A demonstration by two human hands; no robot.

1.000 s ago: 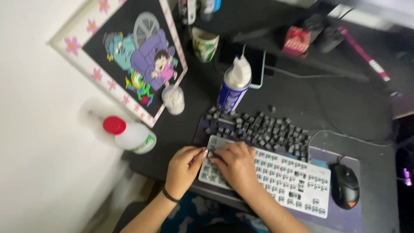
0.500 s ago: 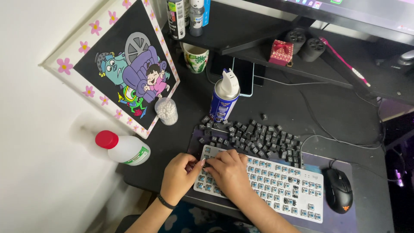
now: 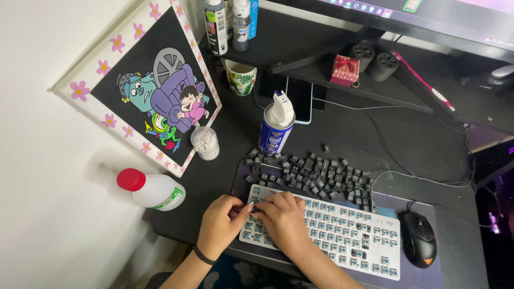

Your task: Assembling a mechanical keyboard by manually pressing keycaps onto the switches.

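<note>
Hands barely shifted — white keyboard (image 3: 342,235), keycaps stripped, blue switches bare

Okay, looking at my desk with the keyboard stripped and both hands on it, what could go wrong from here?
The loose keycaps lie heaped just behind the keyboard; a sweep of the right hand could scatter them off the desk. The white bottle with the red cap lies on its side at the desk edge near the left hand and might roll off. The bare switches could be bent by hard pressing.
</note>
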